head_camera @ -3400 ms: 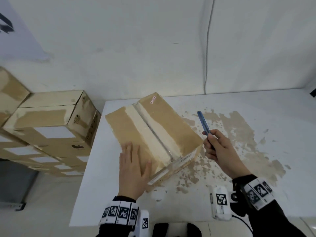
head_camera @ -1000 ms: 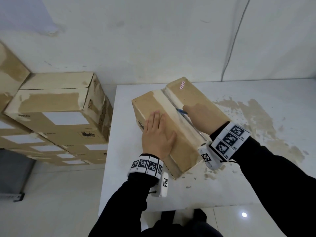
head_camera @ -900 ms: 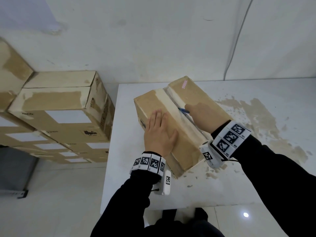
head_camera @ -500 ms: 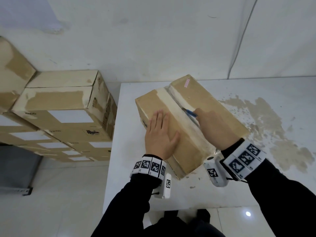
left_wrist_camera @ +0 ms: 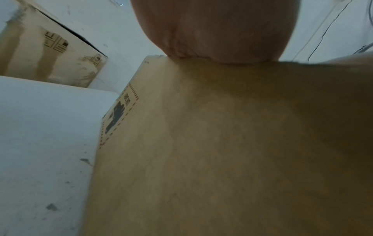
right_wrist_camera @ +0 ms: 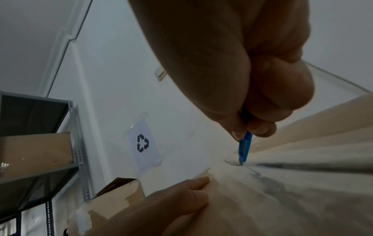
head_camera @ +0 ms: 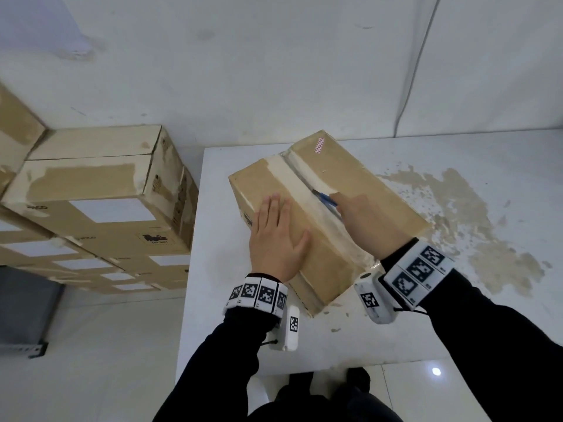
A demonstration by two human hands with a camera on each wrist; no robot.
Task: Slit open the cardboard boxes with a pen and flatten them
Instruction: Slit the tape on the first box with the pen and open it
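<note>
A brown cardboard box (head_camera: 359, 190) lies slantwise on the white table (head_camera: 487, 153), with a taped seam running along its top. My left hand (head_camera: 275, 233) lies flat on the box's left flap, fingers straight, pressing down. My right hand (head_camera: 362, 220) grips a blue pen (head_camera: 326, 200), whose tip sits in the seam about halfway along the box. In the right wrist view the blue pen (right_wrist_camera: 244, 148) points down into the tape, pinched between thumb and fingers. The left wrist view shows the box's side (left_wrist_camera: 222, 143) close up under my palm (left_wrist_camera: 214, 32).
A stack of taped cardboard boxes (head_camera: 91, 193) stands left of the table. The table top has a large worn brown patch (head_camera: 475, 226) to the right of the box. A grey metal shelf (right_wrist_camera: 40, 143) and a recycling sign (right_wrist_camera: 143, 142) show in the right wrist view.
My right hand has drawn the pen back along the seam toward me, from nearer the far end to about the middle. The left hand has stayed flat on the box.
</note>
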